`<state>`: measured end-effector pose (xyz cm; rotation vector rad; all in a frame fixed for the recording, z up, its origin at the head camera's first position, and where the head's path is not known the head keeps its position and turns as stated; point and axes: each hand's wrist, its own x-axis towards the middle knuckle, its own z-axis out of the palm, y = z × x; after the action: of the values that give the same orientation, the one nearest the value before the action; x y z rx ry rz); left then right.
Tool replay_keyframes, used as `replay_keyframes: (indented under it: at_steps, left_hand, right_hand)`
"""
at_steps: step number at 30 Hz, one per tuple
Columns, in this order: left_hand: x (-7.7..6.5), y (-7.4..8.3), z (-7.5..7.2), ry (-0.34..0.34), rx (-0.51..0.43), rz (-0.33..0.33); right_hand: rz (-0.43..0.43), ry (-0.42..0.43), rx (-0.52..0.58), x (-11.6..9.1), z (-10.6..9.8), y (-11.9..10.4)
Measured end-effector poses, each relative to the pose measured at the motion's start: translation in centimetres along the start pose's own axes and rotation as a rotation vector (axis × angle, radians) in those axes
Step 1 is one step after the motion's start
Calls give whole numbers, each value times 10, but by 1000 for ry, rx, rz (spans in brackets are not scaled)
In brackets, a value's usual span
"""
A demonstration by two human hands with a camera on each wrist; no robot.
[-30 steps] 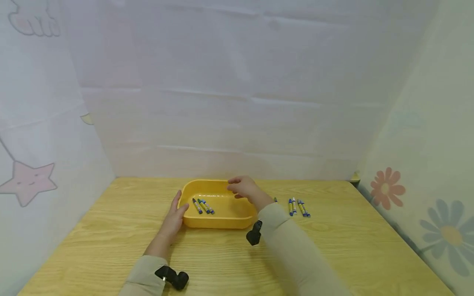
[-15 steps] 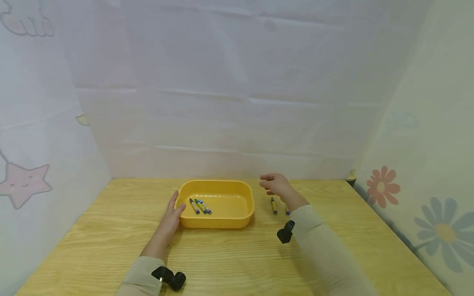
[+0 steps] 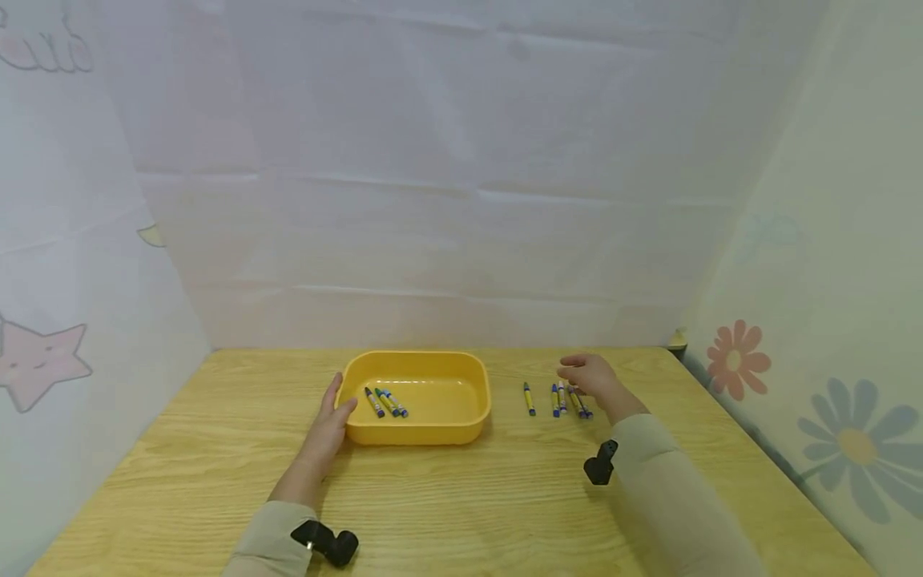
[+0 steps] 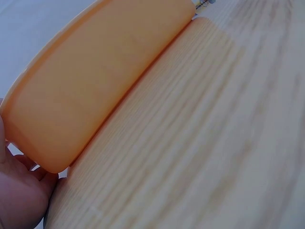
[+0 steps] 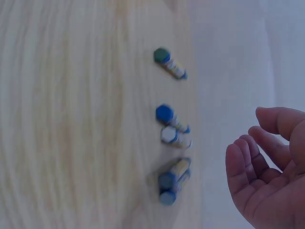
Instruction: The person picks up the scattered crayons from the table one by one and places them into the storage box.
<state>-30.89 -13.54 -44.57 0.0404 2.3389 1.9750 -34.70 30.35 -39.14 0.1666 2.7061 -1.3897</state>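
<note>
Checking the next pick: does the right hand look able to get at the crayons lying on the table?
Probably yes. The right hand hovers open just above the loose crayons, with nothing between them; the yellow tray sits off to their left.

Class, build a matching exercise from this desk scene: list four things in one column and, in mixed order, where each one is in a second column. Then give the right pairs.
Things
1. left hand
2. right hand
3. yellow tray
4. three crayons

Places
A. lying inside the tray, near its left end
B. on the wooden table, left of the loose crayons
C. resting against the tray's left end
D. above the loose crayons, fingers loosely curved, holding nothing

Pairs: 1-C, 2-D, 3-B, 4-A
</note>
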Motion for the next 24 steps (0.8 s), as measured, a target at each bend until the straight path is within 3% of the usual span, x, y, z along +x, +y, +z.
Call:
replay_keyframes:
  at_steps: [12, 24]
  left_hand:
    - [0, -1, -1, 0, -12, 4]
    - [1, -1, -1, -6, -12, 8]
  right_hand:
    - [68, 2, -17, -7, -15, 38]
    - [113, 42, -150, -1, -16, 60]
